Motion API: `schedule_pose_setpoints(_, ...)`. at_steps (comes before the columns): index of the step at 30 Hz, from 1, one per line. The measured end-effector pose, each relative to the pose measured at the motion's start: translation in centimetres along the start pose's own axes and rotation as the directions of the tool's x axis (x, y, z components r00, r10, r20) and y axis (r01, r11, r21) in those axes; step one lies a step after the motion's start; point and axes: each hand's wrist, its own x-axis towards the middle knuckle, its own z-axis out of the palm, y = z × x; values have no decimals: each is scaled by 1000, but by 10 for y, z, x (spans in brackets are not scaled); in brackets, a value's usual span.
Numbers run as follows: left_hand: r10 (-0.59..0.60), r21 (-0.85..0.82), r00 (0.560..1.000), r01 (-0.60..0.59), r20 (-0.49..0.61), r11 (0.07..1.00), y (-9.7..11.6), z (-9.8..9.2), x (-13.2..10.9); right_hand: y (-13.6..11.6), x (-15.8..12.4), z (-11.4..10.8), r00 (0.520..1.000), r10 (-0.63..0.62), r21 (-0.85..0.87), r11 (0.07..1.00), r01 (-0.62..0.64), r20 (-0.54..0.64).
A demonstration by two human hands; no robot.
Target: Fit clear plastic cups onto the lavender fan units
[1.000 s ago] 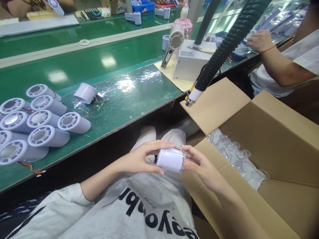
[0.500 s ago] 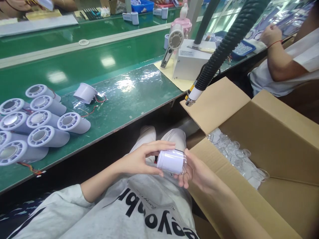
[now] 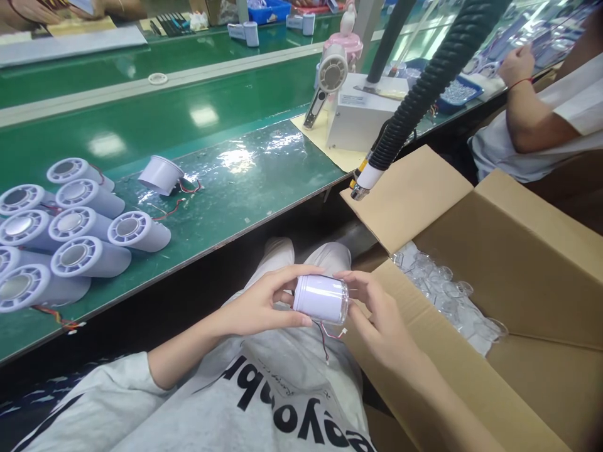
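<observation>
Over my lap I hold a short white plastic cylinder point(image 3: 319, 298) on its side, with a clear cap on its right end and thin red wires hanging below it. My left hand point(image 3: 257, 304) grips its left end, fingers curled around it. My right hand point(image 3: 377, 314) pinches the capped end with its fingertips. An open cardboard box point(image 3: 518, 263) stands at my right, with several clear plastic caps point(image 3: 447, 295) lying in it.
Several white cylinders point(image 3: 70, 232) lie stacked on the green bench point(image 3: 245, 182) at left, and one loose white cup point(image 3: 162, 174) with red wires lies behind them. A black hose nozzle point(image 3: 365, 182) hangs over the box flap. A white machine point(image 3: 358, 116) stands behind. A co-worker's arm point(image 3: 537, 113) is at right.
The cylinder rose slightly and its red wires now hang out below. My right hand shifted from cupping under the capped end to pinching it from above. The co-worker's hand moved away.
</observation>
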Motion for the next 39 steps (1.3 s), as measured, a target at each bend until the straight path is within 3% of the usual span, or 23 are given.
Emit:
schedule_pose_setpoints(4, 74, 53, 997, -74, -2, 996, 2, -1, -2, 0, -4, 0, 976, -218, 52, 975, 218, 12)
schedule_pose_setpoints(10, 80, 79, 997, -80, 2, 994, 6, -1, -5, -5, -4, -4, 947, -317, 26, 948, 316, 53)
schedule_pose_setpoints(15, -5, -80, 1000, 7, 19, 997, 6, 0, -5, -1, 2, -7, 838, -516, -35, 848, 529, 180)
schedule_pose_setpoints(17, -34, -87, 998, 38, 43, 995, 6, 0, -5, 1, 3, -7, 882, -439, 39, 897, 439, 171)
schedule_pose_setpoints(19, -20, -20, 999, 21, 49, 1000, 6, -2, -5, 3, 2, -7, 959, -224, 213, 959, 186, 174)
schedule_pose_setpoints(21, 7, 27, 999, -8, 54, 1000, 5, -4, -5, 3, 1, -5, 979, -23, 379, 924, -56, 202)
schedule_pose_setpoints(23, -9, -12, 997, 9, 72, 1000, 5, -5, -6, 2, 0, -4, 974, 79, 442, 881, -168, 213)
schedule_pose_setpoints(30, -63, -112, 992, 75, 107, 991, -8, -2, -6, -2, -2, 1, 965, 99, 449, 870, -203, 245)
schedule_pose_setpoints(36, -32, -389, 990, 83, 137, 918, -19, 3, -1, 3, -7, 3, 994, -86, 234, 970, 67, 73)
schedule_pose_setpoints(39, -42, -334, 994, 72, 97, 940, -14, 4, 1, -1, -6, 1, 998, -56, 372, 927, 37, 40)
